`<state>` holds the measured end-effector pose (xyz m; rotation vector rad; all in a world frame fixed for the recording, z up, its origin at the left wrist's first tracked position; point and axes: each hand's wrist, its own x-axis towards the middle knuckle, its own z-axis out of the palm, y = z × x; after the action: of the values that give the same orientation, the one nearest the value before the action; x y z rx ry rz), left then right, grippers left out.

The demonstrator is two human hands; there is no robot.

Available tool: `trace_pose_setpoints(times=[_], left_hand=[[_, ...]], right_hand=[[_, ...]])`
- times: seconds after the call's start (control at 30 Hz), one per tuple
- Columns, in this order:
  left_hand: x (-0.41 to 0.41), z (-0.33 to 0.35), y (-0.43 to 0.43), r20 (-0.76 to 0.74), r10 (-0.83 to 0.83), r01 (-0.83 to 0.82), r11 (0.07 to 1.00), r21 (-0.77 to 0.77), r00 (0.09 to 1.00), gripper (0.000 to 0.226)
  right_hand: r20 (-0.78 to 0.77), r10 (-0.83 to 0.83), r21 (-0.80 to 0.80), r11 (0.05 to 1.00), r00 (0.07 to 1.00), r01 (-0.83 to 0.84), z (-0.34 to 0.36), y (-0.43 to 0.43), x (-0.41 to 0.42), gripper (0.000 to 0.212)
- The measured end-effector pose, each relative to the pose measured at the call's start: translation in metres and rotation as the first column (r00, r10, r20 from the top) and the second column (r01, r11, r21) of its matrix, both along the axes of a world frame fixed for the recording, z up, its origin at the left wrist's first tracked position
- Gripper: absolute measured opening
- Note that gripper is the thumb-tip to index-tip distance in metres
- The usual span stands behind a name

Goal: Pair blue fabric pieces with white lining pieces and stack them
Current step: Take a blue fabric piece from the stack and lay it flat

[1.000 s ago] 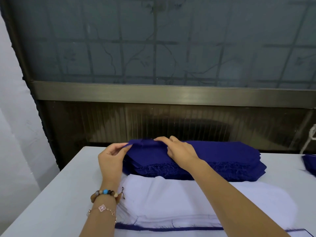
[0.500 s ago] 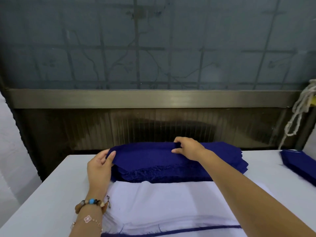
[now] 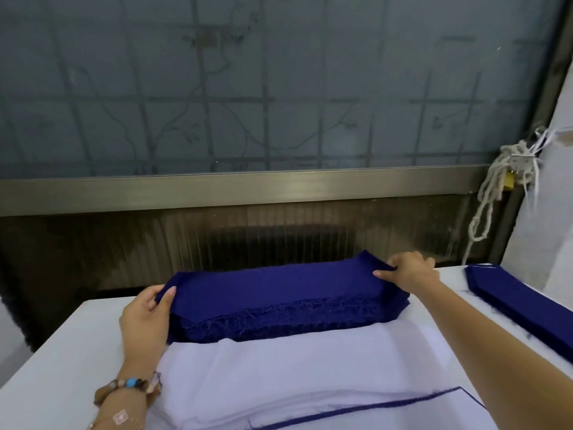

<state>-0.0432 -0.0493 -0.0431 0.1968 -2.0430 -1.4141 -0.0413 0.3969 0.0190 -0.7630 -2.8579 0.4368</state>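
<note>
A thick stack of dark blue fabric pieces (image 3: 279,315) lies across the far middle of the white table (image 3: 62,361). Its top blue piece (image 3: 266,287) is stretched between my hands. My left hand (image 3: 145,318) pinches the piece's left end, thumb on top. My right hand (image 3: 409,271) pinches its right end at the far corner of the stack. In front of the stack lies a pile of white lining pieces (image 3: 294,370), with a blue fabric edge (image 3: 372,408) showing under its near side.
A second, flatter stack of blue pieces (image 3: 524,302) lies at the table's right edge. Behind the table stands a dark ribbed panel with a metal rail (image 3: 248,187) and a frosted window. A knotted rope (image 3: 502,187) hangs at the right.
My right hand slid from the middle of the blue stack to its right end. My left hand stayed at the left end. The view turned to the right.
</note>
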Motion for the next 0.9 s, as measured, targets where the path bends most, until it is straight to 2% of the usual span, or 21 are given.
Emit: trace_pose_setpoints(times=[0.1, 0.2, 0.3, 0.4, 0.47, 0.53, 0.6, 0.8, 0.9], left_hand=[[-0.001, 0.011, 0.000, 0.088, 0.031, -0.026, 0.998, -0.056, 0.996, 0.014], [0.000, 0.035, -0.005, 0.146, -0.034, 0.035, 0.999, -0.009, 0.989, 0.011], [0.012, 0.064, -0.010, 0.066, -0.028, 0.022, 0.996, 0.082, 0.997, 0.009], [0.034, 0.084, -0.012, 0.005, -0.047, 0.045, 0.975, 0.217, 0.999, 0.009], [0.055, 0.087, -0.013, -0.003, -0.064, 0.062, 0.961, 0.270, 0.998, 0.008], [0.080, 0.083, -0.014, 0.008, -0.088, 0.082, 0.952, 0.294, 0.996, 0.008], [0.106, 0.070, -0.014, 0.048, -0.088, 0.071, 0.954, 0.291, 0.995, 0.010], [0.174, 0.034, -0.009, 0.144, -0.055, 0.008, 0.952, 0.305, 0.988, 0.015], [0.198, 0.017, -0.012, 0.204, -0.032, -0.019, 0.970, 0.240, 0.978, 0.017]], right_hand=[[-0.152, 0.014, -0.032, 0.999, 0.988, -0.019, -0.006, -0.003, 0.006, 0.031], [-0.375, 0.019, -0.272, 0.954, 0.927, -0.130, -0.006, -0.003, 0.017, 0.021], [-0.532, -0.027, -0.503, 0.814, 0.847, -0.290, 0.002, -0.008, 0.034, 0.012], [-0.548, -0.152, -0.732, 0.563, 0.823, -0.384, 0.009, -0.013, 0.056, 0.007], [-0.524, -0.196, -0.794, 0.465, 0.829, -0.393, 0.009, -0.014, 0.074, 0.009], [-0.502, -0.211, -0.823, 0.417, 0.839, -0.387, 0.004, -0.013, 0.095, 0.006], [-0.475, -0.208, -0.834, 0.416, 0.855, -0.362, -0.007, -0.010, 0.119, 0.006], [-0.400, -0.111, -0.780, 0.562, 0.910, -0.274, -0.038, -0.001, 0.190, 0.011], [-0.406, -0.042, -0.731, 0.614, 0.913, -0.297, -0.051, 0.001, 0.222, 0.011]])
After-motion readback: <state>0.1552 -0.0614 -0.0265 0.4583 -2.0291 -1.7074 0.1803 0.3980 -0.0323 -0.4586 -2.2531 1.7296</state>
